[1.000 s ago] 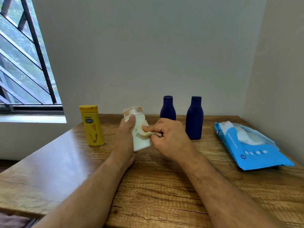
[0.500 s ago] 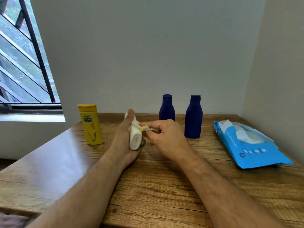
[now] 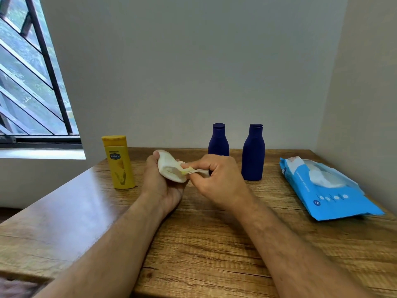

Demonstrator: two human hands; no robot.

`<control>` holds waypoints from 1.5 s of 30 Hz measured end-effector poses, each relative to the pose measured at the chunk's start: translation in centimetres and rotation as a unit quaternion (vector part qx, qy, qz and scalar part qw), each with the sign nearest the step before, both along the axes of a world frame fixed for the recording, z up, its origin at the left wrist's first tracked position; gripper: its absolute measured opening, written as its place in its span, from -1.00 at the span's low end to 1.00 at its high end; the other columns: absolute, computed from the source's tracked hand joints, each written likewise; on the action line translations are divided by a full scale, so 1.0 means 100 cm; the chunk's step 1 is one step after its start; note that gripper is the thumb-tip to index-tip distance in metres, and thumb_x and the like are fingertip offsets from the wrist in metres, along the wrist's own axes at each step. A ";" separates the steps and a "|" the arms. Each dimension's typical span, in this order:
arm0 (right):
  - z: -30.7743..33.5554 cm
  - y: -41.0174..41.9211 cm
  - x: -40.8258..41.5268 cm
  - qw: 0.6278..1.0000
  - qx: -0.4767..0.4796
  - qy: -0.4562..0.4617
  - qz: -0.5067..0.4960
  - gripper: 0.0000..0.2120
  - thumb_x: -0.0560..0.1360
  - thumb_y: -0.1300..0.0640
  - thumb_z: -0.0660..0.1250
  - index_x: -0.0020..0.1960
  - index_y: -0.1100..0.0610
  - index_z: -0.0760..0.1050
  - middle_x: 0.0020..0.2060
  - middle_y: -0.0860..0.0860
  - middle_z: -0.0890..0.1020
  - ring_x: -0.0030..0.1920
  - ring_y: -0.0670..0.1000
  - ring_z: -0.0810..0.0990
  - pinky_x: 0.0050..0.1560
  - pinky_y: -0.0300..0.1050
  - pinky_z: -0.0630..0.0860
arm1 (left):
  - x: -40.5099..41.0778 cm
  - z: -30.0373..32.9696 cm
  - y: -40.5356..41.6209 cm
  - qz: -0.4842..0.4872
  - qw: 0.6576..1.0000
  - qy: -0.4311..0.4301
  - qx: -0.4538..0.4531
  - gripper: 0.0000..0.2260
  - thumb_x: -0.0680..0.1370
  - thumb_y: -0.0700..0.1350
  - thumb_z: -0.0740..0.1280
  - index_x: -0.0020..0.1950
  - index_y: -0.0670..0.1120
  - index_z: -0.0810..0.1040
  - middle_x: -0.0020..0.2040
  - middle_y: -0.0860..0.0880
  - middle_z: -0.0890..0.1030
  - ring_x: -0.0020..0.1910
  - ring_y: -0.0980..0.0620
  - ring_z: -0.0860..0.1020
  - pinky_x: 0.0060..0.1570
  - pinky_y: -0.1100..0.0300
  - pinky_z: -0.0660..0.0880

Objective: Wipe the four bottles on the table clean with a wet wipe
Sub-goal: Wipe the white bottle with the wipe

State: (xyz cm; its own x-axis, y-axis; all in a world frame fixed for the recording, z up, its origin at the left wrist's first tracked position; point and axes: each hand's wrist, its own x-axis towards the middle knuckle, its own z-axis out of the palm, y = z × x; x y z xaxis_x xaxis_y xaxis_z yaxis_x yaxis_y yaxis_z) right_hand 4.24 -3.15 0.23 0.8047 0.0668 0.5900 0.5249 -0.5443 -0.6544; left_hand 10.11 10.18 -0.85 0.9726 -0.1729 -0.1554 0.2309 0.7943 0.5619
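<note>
Left hand [image 3: 160,183] grips the white bottle [image 3: 169,168], tipped just right of the yellow bottle [image 3: 119,162]. Right hand [image 3: 214,179] pinches the wipe [image 3: 193,171] against it, mid-wipe. Next, I'd say, turn it to wipe the rest.

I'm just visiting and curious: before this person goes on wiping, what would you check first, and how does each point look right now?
1. White bottle held firmly by the left hand: ok.
2. Wet wipe pinched in the right hand: ok.
3. Wipe touching the white bottle: ok.
4. Yellow bottle and two blue bottles standing upright: ok.
5. Wipe pack within reach, a wipe sticking out: ok.
6. White bottle fully clean: cannot tell.
</note>
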 end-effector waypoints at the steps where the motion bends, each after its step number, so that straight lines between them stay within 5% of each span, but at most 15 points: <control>1: 0.000 0.000 0.000 0.999 -0.027 -0.026 -0.004 -0.78 0.49 0.15 0.44 0.12 0.00 0.67 -0.10 -0.17 0.65 -0.12 -0.19 0.60 -0.17 -0.41 0.50 | 0.001 -0.001 0.000 0.001 1.000 0.002 0.008 -0.45 0.62 0.20 0.24 0.34 -0.25 0.44 0.13 -0.24 0.60 0.09 -0.15 0.63 0.30 -0.10 0.52; 8: 0.000 0.007 -0.005 0.980 -0.181 -0.085 -0.006 -0.71 0.58 0.11 0.32 0.30 0.00 0.56 0.03 -0.12 0.57 0.00 -0.16 0.53 -0.01 -0.44 0.43 | -0.003 -0.001 -0.004 -0.012 0.998 0.011 0.061 -0.48 0.65 0.20 0.17 0.24 -0.26 0.49 -0.07 -0.28 0.65 -0.14 -0.14 0.69 -0.08 0.00 0.67; 14: 0.000 0.001 -0.003 0.981 -0.179 -0.064 -0.041 -0.71 0.54 0.10 0.35 0.26 -0.01 0.59 0.05 -0.14 0.56 0.00 -0.15 0.53 0.05 -0.27 0.55 | 0.006 -0.001 -0.004 0.018 0.998 0.000 0.067 -0.49 0.66 0.18 0.15 0.33 -0.23 0.45 0.04 -0.27 0.62 -0.08 -0.15 0.67 0.15 -0.10 0.60; 20: -0.001 0.001 -0.007 0.976 -0.190 -0.105 -0.024 -0.75 0.56 0.12 0.34 0.22 -0.01 0.62 -0.01 -0.11 0.58 -0.03 -0.15 0.53 -0.05 -0.47 0.43 | 0.010 -0.008 -0.003 0.004 0.997 -0.021 0.080 -0.47 0.64 0.19 0.21 0.37 -0.24 0.39 0.05 -0.30 0.63 -0.11 -0.17 0.70 0.01 -0.09 0.66; 22: 0.000 0.002 -0.007 0.976 -0.191 -0.105 -0.021 -0.74 0.55 0.13 0.34 0.22 0.00 0.62 -0.01 -0.10 0.59 -0.03 -0.14 0.54 -0.02 -0.43 0.47 | 0.010 -0.008 -0.003 0.001 0.997 -0.028 0.066 -0.48 0.64 0.17 0.23 0.38 -0.23 0.37 0.10 -0.31 0.61 -0.04 -0.19 0.68 0.14 -0.15 0.61; 26: 0.000 -0.003 -0.001 0.981 -0.156 -0.100 -0.049 -0.76 0.50 0.14 0.37 0.15 0.04 0.66 0.00 -0.10 0.61 -0.02 -0.12 0.57 0.01 -0.23 0.59 | 0.011 -0.004 -0.002 0.026 0.996 -0.059 0.058 -0.61 0.64 0.00 0.28 0.38 -0.17 0.35 0.23 -0.30 0.56 0.08 -0.25 0.66 0.10 -0.26 0.61; 30: -0.002 -0.011 0.004 0.984 -0.099 -0.117 -0.086 -0.79 0.47 0.15 0.40 0.09 0.06 0.68 -0.10 -0.12 0.64 -0.11 -0.12 0.59 -0.08 -0.22 0.60 | 0.008 -0.001 0.000 0.038 0.991 -0.113 0.057 -0.73 0.59 -0.30 0.27 0.29 -0.19 0.40 0.15 -0.28 0.54 0.10 -0.24 0.63 -0.02 -0.17 0.66; 34: -0.004 -0.014 0.008 0.983 -0.082 -0.127 -0.109 -0.80 0.46 0.15 0.42 0.08 0.07 0.69 -0.14 -0.11 0.64 -0.15 -0.13 0.59 -0.13 -0.24 0.59 | 0.009 -0.005 -0.002 0.075 0.970 -0.149 0.178 -0.63 0.58 -0.39 0.26 0.38 -0.18 0.45 0.23 -0.28 0.58 0.15 -0.21 0.62 0.17 -0.24 0.57; 39: -0.006 -0.017 0.012 0.981 -0.101 -0.107 -0.124 -0.76 0.47 0.12 0.39 0.12 0.03 0.66 -0.11 -0.14 0.64 -0.10 -0.13 0.58 -0.04 -0.21 0.59 | 0.015 -0.013 0.003 0.158 0.864 -0.214 0.428 -0.58 0.55 -0.33 0.39 0.34 -0.06 0.37 0.26 -0.08 0.59 0.18 -0.05 0.60 0.24 -0.14 0.55; 45: -0.007 -0.017 0.012 0.983 -0.107 -0.085 -0.124 -0.78 0.49 0.10 0.39 0.13 0.02 0.66 -0.10 -0.14 0.63 -0.09 -0.12 0.57 -0.02 -0.19 0.59 | 0.023 -0.015 0.003 0.110 0.846 -0.223 0.471 -0.61 0.60 -0.28 0.35 0.40 -0.04 0.42 0.26 -0.05 0.59 0.18 -0.01 0.59 0.21 -0.04 0.57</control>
State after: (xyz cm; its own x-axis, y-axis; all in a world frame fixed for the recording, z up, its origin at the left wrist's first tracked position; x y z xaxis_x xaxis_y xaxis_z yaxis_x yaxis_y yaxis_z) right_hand 5.48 -4.88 -0.50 0.7033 0.0181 0.7107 0.4509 -0.7841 -0.4264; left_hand 12.38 10.48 -2.35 0.9636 0.0168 0.2670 -0.2656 -0.0586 0.9623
